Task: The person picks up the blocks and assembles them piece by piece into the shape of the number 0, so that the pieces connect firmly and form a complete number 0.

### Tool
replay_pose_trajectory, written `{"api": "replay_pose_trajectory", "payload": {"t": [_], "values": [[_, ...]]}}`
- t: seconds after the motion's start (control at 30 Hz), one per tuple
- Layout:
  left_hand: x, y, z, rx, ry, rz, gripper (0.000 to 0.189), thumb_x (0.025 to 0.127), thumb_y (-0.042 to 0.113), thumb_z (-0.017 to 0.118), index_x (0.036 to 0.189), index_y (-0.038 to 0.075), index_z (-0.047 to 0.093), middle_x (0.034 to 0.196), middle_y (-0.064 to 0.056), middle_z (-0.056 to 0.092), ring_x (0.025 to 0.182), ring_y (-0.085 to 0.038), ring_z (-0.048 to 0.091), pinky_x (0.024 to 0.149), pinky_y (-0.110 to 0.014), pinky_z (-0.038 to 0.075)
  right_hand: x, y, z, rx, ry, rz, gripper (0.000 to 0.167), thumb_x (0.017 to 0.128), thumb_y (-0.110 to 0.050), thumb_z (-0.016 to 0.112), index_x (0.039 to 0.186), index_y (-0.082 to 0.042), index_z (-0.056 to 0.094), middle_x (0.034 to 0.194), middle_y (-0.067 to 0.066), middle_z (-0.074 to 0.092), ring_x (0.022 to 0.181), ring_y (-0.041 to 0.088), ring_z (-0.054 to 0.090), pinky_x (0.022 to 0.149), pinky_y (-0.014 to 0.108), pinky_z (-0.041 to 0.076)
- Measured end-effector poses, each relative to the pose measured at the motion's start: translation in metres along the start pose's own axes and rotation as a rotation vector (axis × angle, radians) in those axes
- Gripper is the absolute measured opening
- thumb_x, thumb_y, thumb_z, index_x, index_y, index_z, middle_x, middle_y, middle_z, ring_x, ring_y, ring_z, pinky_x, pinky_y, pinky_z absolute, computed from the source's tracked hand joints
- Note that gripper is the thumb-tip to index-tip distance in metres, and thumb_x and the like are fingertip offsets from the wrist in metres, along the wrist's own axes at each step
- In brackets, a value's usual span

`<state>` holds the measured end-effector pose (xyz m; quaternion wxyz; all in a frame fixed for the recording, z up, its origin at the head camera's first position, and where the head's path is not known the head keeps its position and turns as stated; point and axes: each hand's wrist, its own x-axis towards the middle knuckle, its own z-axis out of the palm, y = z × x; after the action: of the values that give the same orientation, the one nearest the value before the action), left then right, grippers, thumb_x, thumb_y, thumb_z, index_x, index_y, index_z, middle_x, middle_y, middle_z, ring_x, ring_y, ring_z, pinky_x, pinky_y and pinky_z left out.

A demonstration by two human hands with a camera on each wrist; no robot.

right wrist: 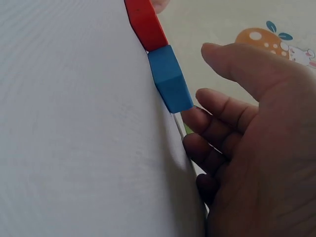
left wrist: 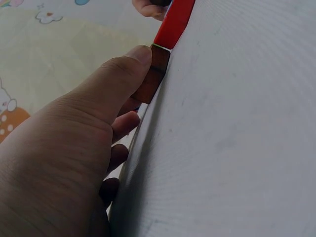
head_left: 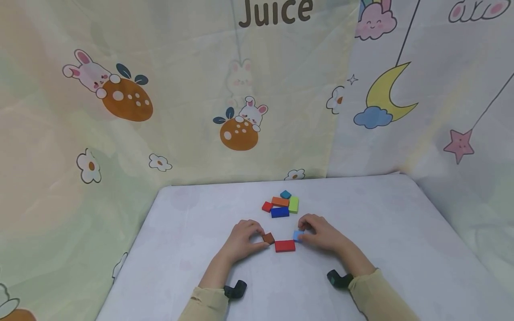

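Note:
My left hand (head_left: 243, 240) pinches a small brown block (head_left: 268, 238) between thumb and fingers, at the left end of a long red block (head_left: 285, 246). In the left wrist view the thumb lies on the brown block (left wrist: 152, 79), whose end meets the red one. A light blue block (head_left: 298, 236) sits at the red block's right end. Around it my right hand (head_left: 324, 234) is spread, thumb apart from the blue block (right wrist: 170, 79) in the right wrist view and fingertips close by its far end.
Behind the hands lies a group of blocks: dark blue (head_left: 279, 212), orange (head_left: 280, 202), lime green (head_left: 294, 205), small red (head_left: 267, 207) and teal (head_left: 285, 194). They rest on a white-covered table (head_left: 192, 209) with a printed curtain (head_left: 192, 133) behind it.

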<state>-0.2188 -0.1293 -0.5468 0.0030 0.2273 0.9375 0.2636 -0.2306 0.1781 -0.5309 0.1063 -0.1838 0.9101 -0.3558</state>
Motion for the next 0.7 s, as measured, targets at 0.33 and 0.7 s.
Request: {"api": "replay_pose_trajectory", "payload": {"t": [0.33, 0.7], "values": [[0.001, 0.0, -0.001, -0.014, 0.001, -0.006, 0.032, 0.081, 0.059, 0.073, 0.103, 0.038, 0.062, 0.12, 0.013, 0.061, 0.116, -0.013, 0.051, 0.1, -0.043, 0.046, 0.02, 0.003, -0.027, 0.087, 0.057, 0.107, 0.035, 0.091, -0.034, 0.07, 0.121, -0.024, 0.056, 0.114, 0.001, 0.058, 0.108, 0.023, 0.051, 0.094, 0.042, 0.048], [0.0, 0.001, -0.001, -0.017, 0.007, -0.003, 0.028, 0.082, 0.056, 0.074, 0.099, 0.037, 0.062, 0.118, 0.013, 0.062, 0.116, -0.013, 0.05, 0.101, -0.042, 0.044, 0.068, 0.016, -0.037, 0.096, 0.057, 0.21, 0.066, 0.085, -0.045, 0.074, 0.143, -0.028, 0.046, 0.145, 0.005, 0.048, 0.13, 0.031, 0.045, 0.108, 0.055, 0.041]]}}
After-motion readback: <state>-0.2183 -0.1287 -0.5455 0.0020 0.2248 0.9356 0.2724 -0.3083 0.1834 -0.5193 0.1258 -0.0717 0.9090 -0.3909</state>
